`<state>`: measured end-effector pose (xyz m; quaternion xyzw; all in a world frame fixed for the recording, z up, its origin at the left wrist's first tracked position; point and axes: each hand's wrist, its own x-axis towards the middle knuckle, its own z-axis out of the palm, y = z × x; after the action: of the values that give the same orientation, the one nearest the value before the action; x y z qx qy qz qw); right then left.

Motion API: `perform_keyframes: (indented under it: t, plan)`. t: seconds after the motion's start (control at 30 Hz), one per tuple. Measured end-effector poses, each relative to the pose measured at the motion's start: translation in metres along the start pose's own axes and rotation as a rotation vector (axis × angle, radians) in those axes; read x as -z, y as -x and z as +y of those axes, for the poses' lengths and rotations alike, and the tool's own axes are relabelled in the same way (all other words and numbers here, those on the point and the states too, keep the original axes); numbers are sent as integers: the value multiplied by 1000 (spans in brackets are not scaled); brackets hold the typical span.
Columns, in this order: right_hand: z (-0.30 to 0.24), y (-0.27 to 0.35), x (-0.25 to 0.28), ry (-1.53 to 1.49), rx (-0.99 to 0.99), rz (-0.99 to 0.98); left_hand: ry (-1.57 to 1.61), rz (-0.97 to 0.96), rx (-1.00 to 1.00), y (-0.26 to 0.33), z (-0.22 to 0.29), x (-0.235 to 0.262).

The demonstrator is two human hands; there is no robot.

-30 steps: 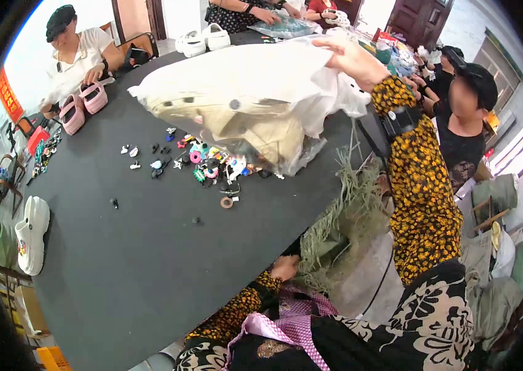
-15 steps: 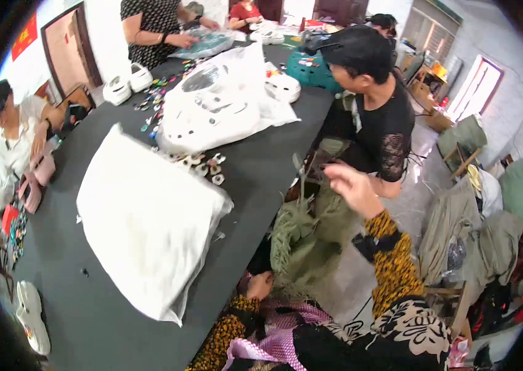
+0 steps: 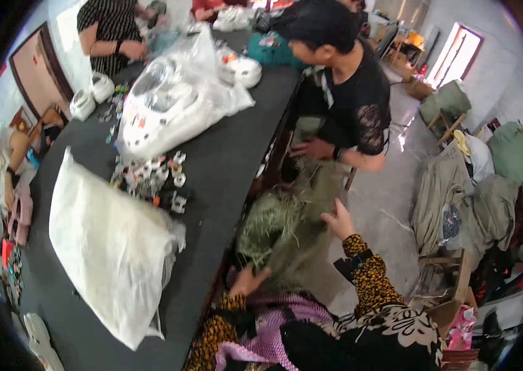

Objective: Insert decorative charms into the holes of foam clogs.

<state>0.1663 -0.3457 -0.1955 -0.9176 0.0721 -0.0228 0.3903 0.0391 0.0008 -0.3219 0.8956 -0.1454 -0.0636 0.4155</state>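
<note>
A green woven sack (image 3: 301, 244) with a frayed, stringy mouth (image 3: 267, 229) hangs beside the table edge in front of me. My left hand (image 3: 248, 281) is at its near left side, thumb and fingers apart against the cloth. Along the sack's right side is my right hand (image 3: 338, 221), its index finger stretched out and thumb apart; its other fingers are partly hidden. A co-worker's hand (image 3: 314, 148) rests at the far end of the sack. What lies inside the sack cannot be seen.
On the dark table (image 3: 212, 247) lie a white plastic bag (image 3: 107, 247), a clear bag of white clogs (image 3: 168, 111) and a pile of small charms (image 3: 150, 176). A co-worker in black (image 3: 351, 93) sits ahead. More sacks (image 3: 437, 198) stand at the right.
My right hand has come down and nearer from above the sack. The sack's frayed mouth has spread wider. My left hand's fingers have opened out. The whole view has shifted.
</note>
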Motion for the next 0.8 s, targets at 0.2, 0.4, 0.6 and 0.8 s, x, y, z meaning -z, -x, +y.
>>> perform_keyframes:
  t: [0.2, 0.4, 0.6, 0.8]
  plan:
    - [-97, -114, 75, -196, 221, 651, 24, -280, 395, -12, 24, -10]
    - [-158, -33, 16, -466, 396, -440, 576, 58, 442, -15, -4, 18]
    - [-63, 36, -42, -4, 172, -757, 584, -98, 754, -31, 114, 76]
    - [34, 55, -110, 220, 263, -743, 1171, 16, 699, -16, 159, 89]
